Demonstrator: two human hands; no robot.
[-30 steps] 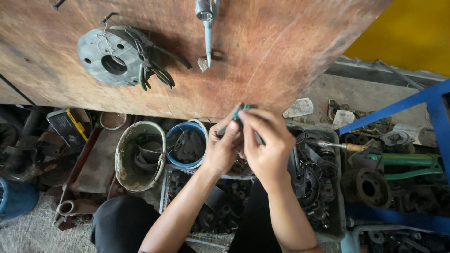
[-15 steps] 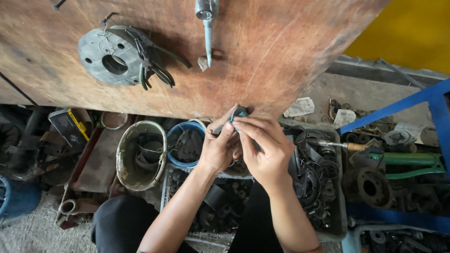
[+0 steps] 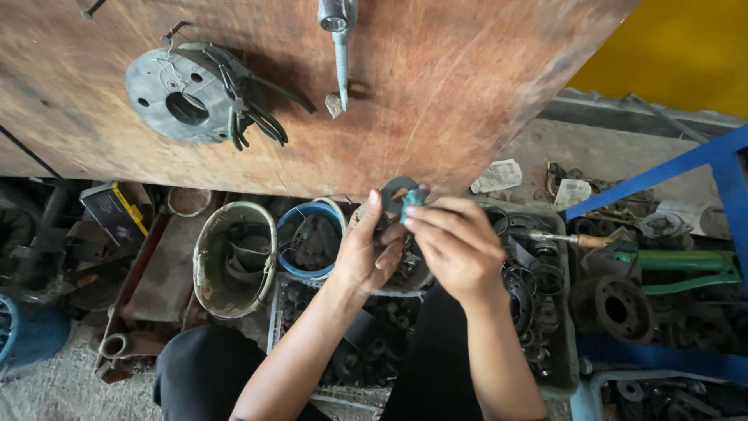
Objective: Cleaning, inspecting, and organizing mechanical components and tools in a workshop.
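While both hands stay closed, the left hand (image 3: 366, 249) now lifts a grey ring (image 3: 393, 189) beside the right hand's (image 3: 456, 245) teal piece (image 3: 412, 198).

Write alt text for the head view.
Left hand and right hand together hold a grey ring-shaped part and a small teal piece at the edge of a wooden board, above bins of metal parts.
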